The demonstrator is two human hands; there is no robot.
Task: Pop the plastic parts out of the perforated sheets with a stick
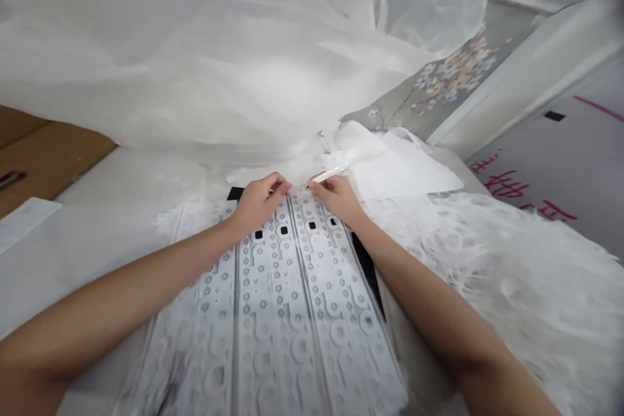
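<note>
My left hand [260,201] rests on the far end of a patterned white lace panel [283,312], fingers curled and pinched on the fabric edge. My right hand [337,198] is beside it, closed around a thin white stick-like tool [327,175] that points up and right. The two hands nearly touch at the fingertips. A large heap of sheer white tulle [219,58] lies just beyond them. What lies right under the fingertips is hidden.
Feathery white trim [511,273] spreads on the right. Folded white cloth [400,166] sits behind my right hand. A floral grey fabric [453,75] lies at the back right, a brown cardboard piece [43,162] at the left, and a white surface with red writing [521,188] at the far right.
</note>
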